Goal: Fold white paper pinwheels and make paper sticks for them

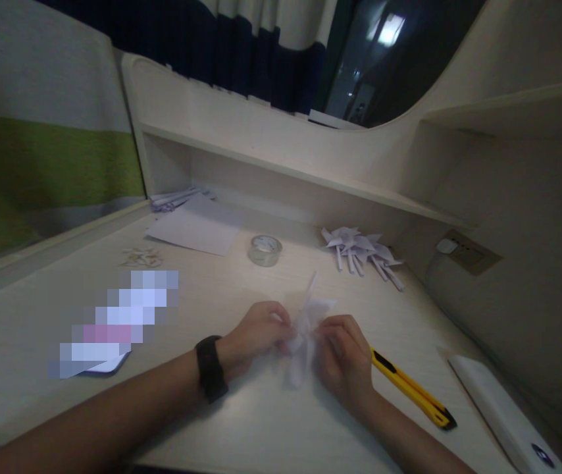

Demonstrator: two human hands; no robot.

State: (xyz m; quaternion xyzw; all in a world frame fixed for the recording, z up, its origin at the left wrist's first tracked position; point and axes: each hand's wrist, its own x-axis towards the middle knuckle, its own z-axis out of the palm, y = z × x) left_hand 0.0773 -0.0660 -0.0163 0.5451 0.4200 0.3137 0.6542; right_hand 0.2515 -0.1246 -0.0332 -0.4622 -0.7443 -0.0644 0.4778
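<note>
A small white folded paper piece (pixel 307 322), with a thin strip sticking up from it, sits between both my hands just above the desk (pixel 261 421). My left hand (pixel 257 332), with a black band on its wrist, pinches the paper's left side with closed fingers. On the paper's right side, my right hand (pixel 344 361) grips it with its fingers curled. Part of the paper is hidden by my fingers.
A yellow and black utility knife (pixel 412 390) lies just right of my right hand. A tape roll (pixel 264 250), white paper sheets (pixel 197 230) and a pile of finished paper pieces (pixel 362 253) lie farther back. A white flat object (pixel 503 411) rests at the right edge.
</note>
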